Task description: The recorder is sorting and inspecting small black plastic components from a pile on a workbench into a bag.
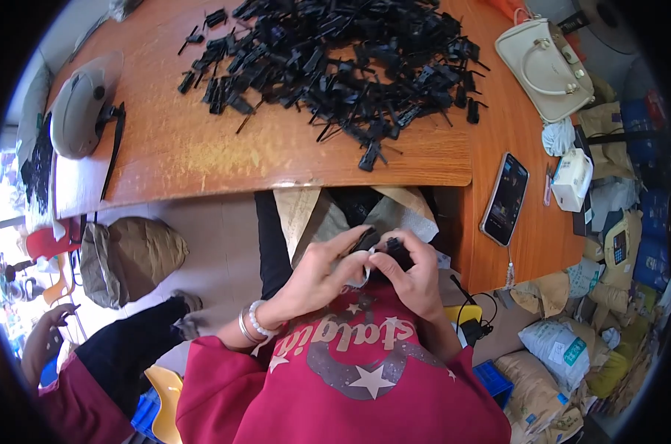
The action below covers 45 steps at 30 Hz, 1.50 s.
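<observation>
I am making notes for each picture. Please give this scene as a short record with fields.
setting: wooden table, person seated at its edge
left hand: fingers pinch a small black plastic part, bracelets on the wrist
right hand: fingers grip the same part
on table: pile of black plastic parts, phone, cream handbag, grey helmet
on floor: tan bag, sacks

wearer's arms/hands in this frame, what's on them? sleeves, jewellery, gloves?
No gloves: both hands bare. Left hand has a white bead bracelet and a thin silver bangle at the wrist. Right hand shows no jewellery. Both arms wear dark red sweatshirt sleeves; the chest print is grey with white stars.
</observation>
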{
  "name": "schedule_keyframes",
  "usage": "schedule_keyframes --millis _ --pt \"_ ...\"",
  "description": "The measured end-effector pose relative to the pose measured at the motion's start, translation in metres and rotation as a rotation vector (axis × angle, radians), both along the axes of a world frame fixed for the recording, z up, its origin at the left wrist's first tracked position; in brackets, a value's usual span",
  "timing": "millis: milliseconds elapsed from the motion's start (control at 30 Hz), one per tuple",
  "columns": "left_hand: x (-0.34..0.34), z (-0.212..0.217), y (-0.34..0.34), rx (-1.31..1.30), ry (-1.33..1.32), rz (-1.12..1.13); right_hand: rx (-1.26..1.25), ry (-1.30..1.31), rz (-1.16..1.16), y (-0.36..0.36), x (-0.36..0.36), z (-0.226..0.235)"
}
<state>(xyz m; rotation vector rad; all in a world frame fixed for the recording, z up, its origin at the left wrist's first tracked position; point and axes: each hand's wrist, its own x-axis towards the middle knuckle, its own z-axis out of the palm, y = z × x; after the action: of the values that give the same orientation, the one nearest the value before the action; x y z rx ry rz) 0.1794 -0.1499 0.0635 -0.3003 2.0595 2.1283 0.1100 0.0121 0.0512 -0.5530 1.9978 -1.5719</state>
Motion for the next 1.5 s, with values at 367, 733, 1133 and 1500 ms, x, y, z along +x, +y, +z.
schedule_keyframes --millis 367,733,1133,1500 --pt "0.005 -0.015 -0.010 -0.291 0.189 -0.238 0.102 -0.032 -0.103 0.001 -0.010 -0.022" --pt "0.003 -0.036 -0.001 -0.925 0.566 -0.182 0.039 -0.079 -0.065 -0.012 0.007 -0.029" --pt "-0.005 -0.024 -0.004 -0.005 0.064 0.066 -0.243 -0.530 -0.033 -0.007 0.003 0.001" --pt "-0.001 -0.013 -0.008 -0.395 0.325 -0.020 -0.070 -0.157 0.106 -0.010 0.002 0.011"
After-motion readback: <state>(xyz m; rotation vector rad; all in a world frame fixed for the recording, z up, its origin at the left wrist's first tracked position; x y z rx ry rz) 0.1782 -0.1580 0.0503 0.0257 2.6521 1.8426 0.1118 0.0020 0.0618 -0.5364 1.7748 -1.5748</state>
